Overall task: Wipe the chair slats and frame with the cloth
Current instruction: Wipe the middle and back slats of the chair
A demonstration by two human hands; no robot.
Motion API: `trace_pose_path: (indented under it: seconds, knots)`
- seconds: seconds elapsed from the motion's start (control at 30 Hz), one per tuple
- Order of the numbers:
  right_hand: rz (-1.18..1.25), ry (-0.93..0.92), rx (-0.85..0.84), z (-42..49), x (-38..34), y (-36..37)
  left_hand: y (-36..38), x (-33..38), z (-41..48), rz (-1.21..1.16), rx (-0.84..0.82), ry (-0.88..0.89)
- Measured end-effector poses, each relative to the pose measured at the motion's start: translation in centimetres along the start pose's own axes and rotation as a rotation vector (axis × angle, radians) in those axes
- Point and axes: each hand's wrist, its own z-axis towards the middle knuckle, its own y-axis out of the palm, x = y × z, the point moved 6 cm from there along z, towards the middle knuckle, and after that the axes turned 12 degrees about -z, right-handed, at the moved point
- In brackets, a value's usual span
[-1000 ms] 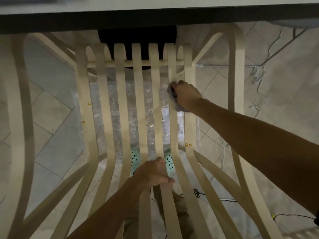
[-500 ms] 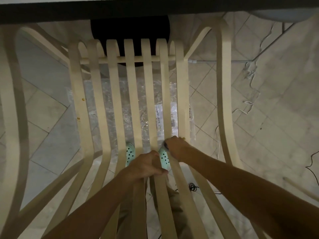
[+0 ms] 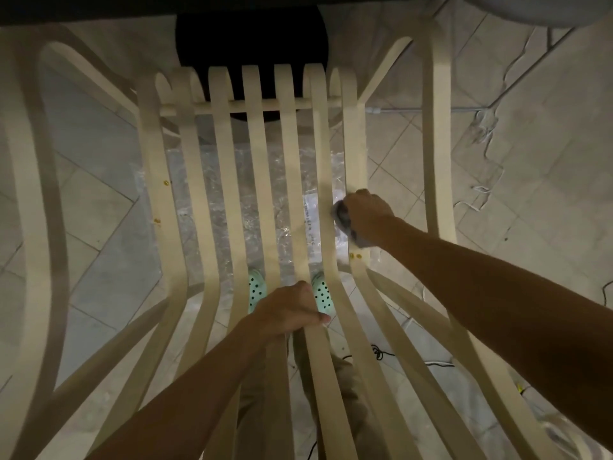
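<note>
The chair (image 3: 232, 194), a pale bentwood frame with long curved slats, lies beneath us on the tiled floor (image 3: 530, 161), its slats running away from us to a crossbar (image 3: 248, 106) at their far ends. We take that crossbar as our landmark. Our right hand (image 3: 366, 215) is clenched around a grey cloth (image 3: 343, 217), pressing it against the rightmost slat (image 3: 353, 144) roughly halfway down from the crossbar, just above two brass screws (image 3: 355, 256). Nearer us than the crossbar, our left hand (image 3: 292, 310) is closed over a middle slat (image 3: 292, 194), thumb on top. Through the gaps below the crossbar we see a sheet of clear plastic wrap (image 3: 245, 200) on the tiles and our mint-green perforated clogs (image 3: 257, 288). Beyond the crossbar sits a dark round object (image 3: 252, 34). Thin cables (image 3: 481, 134) trail across the floor to its right.
</note>
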Motion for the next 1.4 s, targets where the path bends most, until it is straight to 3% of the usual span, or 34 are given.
trace_pose_path:
  seconds: [0.4, 0.57, 0.67, 1.0, 1.27, 1.4]
  knots:
    - [-0.136, -0.116, -0.144, -4.6, -1.1, 7.6, 0.0, 0.2, -0.4, 0.018, 0.009, 0.031]
    - [-0.239, -0.271, -0.443, -5.2, -1.1, 6.4, 0.0, -0.4, -0.1, 0.006, 0.007, 0.004]
    - [-0.179, -0.221, -0.501, -4.0, -0.4, 6.4, 0.1, -0.2, -0.3, 0.023, 0.008, 0.020]
    - [0.000, 0.052, -0.203, 1.1, 0.6, 4.8, 0.2, -1.2, 0.7, -0.032, 0.028, 0.028]
    - [0.151, 0.105, 0.267, 6.0, 1.9, -7.9, 0.7, -1.1, 0.7, -0.057, 0.015, 0.046]
    - [0.417, 0.140, 0.442, 8.3, 3.6, -13.7, 0.8, -2.1, 1.4, -0.069, 0.041, 0.007]
